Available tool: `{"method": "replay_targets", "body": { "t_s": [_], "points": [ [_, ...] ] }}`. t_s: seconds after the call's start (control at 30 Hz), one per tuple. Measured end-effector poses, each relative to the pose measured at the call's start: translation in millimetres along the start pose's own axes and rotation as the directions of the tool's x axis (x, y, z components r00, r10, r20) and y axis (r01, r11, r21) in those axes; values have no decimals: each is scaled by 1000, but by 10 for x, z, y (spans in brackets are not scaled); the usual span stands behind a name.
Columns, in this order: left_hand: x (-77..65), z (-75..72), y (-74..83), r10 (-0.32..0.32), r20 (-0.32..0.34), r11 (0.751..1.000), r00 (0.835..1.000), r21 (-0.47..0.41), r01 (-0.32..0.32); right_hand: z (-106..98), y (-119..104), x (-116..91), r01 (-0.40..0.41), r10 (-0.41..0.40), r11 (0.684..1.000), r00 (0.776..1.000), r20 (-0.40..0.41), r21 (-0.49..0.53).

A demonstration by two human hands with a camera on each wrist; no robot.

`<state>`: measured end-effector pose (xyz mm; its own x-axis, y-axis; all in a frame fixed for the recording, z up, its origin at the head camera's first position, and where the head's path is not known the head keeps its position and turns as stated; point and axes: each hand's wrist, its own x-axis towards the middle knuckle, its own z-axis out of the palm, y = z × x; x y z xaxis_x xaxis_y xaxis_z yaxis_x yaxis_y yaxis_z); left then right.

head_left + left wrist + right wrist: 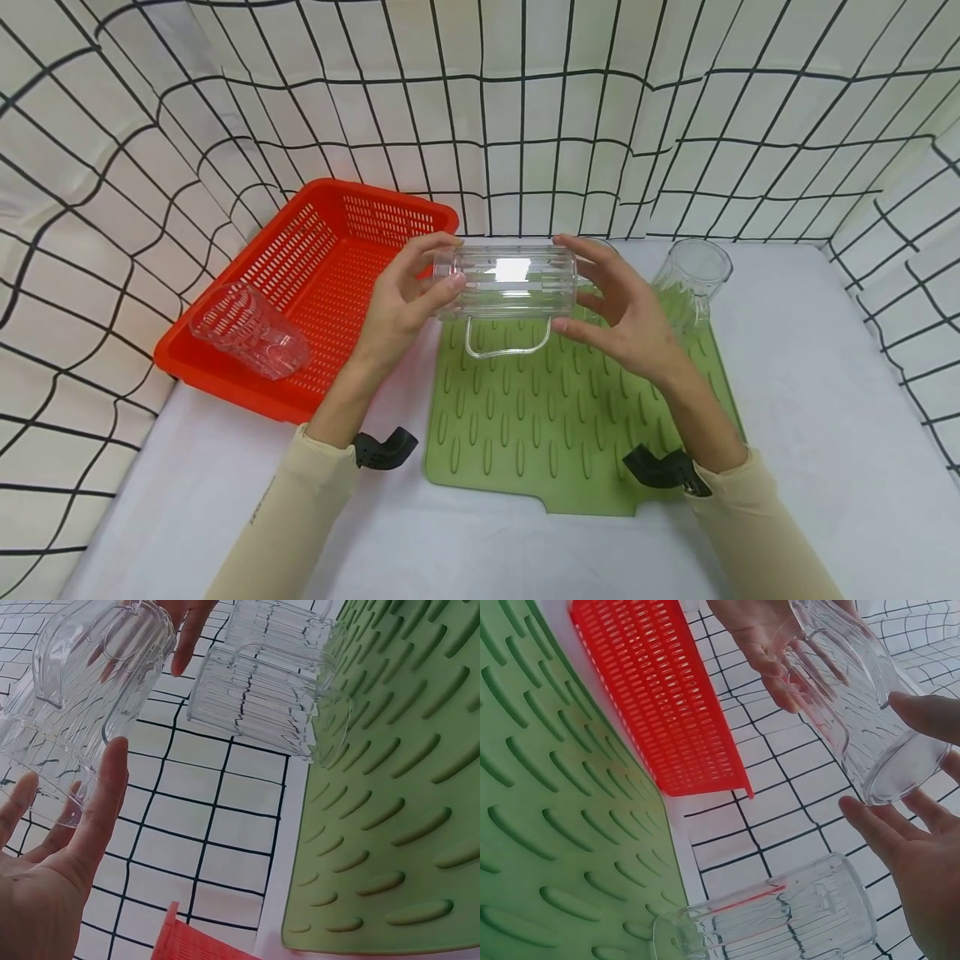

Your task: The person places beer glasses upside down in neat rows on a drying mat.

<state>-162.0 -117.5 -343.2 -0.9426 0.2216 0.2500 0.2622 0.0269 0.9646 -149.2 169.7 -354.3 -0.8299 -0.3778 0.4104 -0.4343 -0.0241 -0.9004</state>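
A clear glass mug (510,283) lies sideways in the air between both hands, its handle pointing toward the person. My left hand (408,292) grips the left end, thumb in front and fingers behind. At the opposite end, my right hand (618,308) pinches the mug between thumb and fingertips. In the right wrist view, the round end of the held mug (870,712) sits between the thumb and fingers of the right hand (922,855). The left wrist view has the left hand (67,855) cupped around the other end.
A green ribbed mat (517,417) lies below the hands. Upright on its back right corner stands a glass mug (693,275); another glass mug (255,701) stands partly behind the held one. A red basket (337,283) at left holds a tilted glass mug (251,329). Black wire grid (517,108) surrounds the table.
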Motion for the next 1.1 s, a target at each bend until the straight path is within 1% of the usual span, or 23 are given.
{"method": "replay_targets", "body": {
  "t_s": [0.1,0.3,0.47,0.6,0.73,0.93,1.03,1.1],
  "points": [
    [-8,4,-27,-18,-1,1000,1000,4,18,-7,12,0,2,-2,1000,1000,-10,0],
    [-18,11,-73,-50,30,998,998,24,49,-24,26,12,-13,13,1000,999,-35,-14],
    [-33,12,-96,-65,46,998,997,12,65,-40,10,24,-27,24,998,998,-50,-54],
    [-48,12,-117,-36,41,999,998,16,36,-54,-9,28,-23,18,996,998,-54,-90],
    [-64,22,-138,4,32,999,999,49,-5,-72,-33,28,-14,8,993,999,-46,-113],
    [-116,32,-160,34,-13,996,999,83,-32,-86,-68,60,18,-24,986,999,-35,-165],
    [-161,34,-165,56,-36,994,998,94,-52,-87,-92,89,28,-35,981,999,-36,-193],
    [-199,41,-163,59,-43,993,997,101,-55,-90,-107,110,26,-36,978,999,-41,-208]
  ]
}}
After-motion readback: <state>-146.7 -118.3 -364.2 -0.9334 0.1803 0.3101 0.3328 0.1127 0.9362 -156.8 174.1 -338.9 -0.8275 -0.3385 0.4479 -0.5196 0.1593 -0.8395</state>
